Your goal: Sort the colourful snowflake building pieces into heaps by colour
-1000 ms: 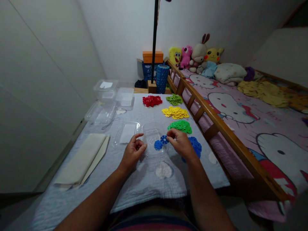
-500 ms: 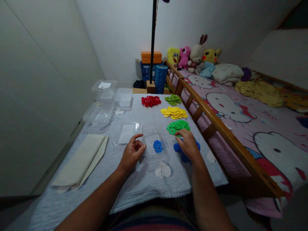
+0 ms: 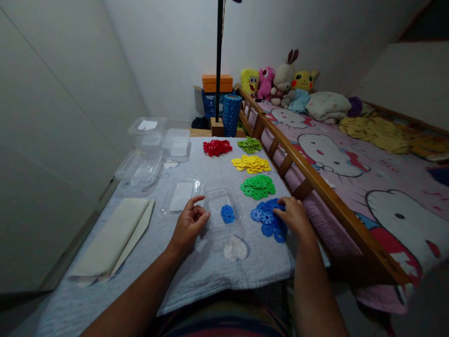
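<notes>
My left hand rests on the light blue tablecloth, fingers loosely curled and apart, thumb against the left rim of a small clear tray. A couple of blue flower-shaped plastic pieces lie in that tray. My right hand sits on the right side of a pile of blue pieces, its fingertips bunched down on the pile. Whatever they pinch is hidden.
Beyond the blue pile lie dark green, yellow, light green and red piles. Clear containers and a lid stand at left, by a folded cream sheet. A wooden bed rail borders the right.
My right hand let a blue piece drop into the tray, then moved right to the blue pile. My left hand stayed by the tray. The view shifted slightly.
</notes>
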Available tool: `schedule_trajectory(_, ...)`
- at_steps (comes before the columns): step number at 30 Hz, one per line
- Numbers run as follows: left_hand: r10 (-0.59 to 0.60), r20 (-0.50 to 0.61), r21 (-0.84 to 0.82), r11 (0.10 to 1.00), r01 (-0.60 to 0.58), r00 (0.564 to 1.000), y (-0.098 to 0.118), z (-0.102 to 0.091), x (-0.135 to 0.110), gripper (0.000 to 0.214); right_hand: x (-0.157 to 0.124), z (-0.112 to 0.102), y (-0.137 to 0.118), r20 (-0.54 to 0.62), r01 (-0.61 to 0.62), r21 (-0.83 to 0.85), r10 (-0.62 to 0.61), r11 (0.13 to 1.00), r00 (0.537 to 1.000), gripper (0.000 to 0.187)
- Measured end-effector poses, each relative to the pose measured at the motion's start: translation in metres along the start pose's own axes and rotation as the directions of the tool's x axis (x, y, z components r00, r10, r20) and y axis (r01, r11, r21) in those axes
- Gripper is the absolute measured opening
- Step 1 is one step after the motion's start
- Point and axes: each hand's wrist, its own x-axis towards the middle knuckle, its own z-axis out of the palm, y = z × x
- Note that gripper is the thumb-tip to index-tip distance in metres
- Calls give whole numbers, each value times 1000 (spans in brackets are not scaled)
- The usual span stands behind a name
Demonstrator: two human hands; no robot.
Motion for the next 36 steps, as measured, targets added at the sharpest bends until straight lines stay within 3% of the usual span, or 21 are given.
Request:
schedule_trajectory(4, 0, 4, -10, 1000, 0, 1000, 0, -1, 0, 55, 3, -5, 2, 16, 2, 159, -5, 987, 1000, 10)
schedule_trajectory(8, -16, 4, -16, 1000, 16, 1000, 0, -2, -1, 55, 3, -16, -5, 58, -29, 386, 7, 922, 998, 12)
schedule_trajectory(11, -31, 3, -25, 999, 31, 1000, 0, -1, -1, 55, 2, -27, -29, 21, -2, 520, -11, 854, 1000, 15)
schedule_trajectory(14, -42, 6, -36, 998, 43, 999, 1, 0, -1, 57, 1, -32, -68, -6, 92, 591, -110, 801, 994, 14)
schedule_trajectory(19, -69, 2, -83, 994, 69, 998, 1, 1, 0, 64, -5, -22, -130, 26, 349, 455, -404, 819, 914, 9)
schedule_trajectory(24, -91, 18, -121, 988, 93, 996, 1, 2, 0, 70, -12, -1, -157, 125, 483, 285, -531, 828, 838, 12)
schedule_trajectory(27, -90, 20, -127, 988, 92, 996, 0, 2, 1, 71, -12, 6, -151, 73, 514, 265, -549, 816, 833, 18)
schedule_trajectory(31, -82, 18, -116, 990, 84, 996, -1, 0, 1, 71, -7, 0, -112, -63, 401, 243, -398, 883, 915, 30)
schedule_trajectory(36, -83, 20, -99, 991, 85, 996, 1, 0, 1, 71, -14, -12, -49, 9, 214, 104, -216, 971, 976, 16)
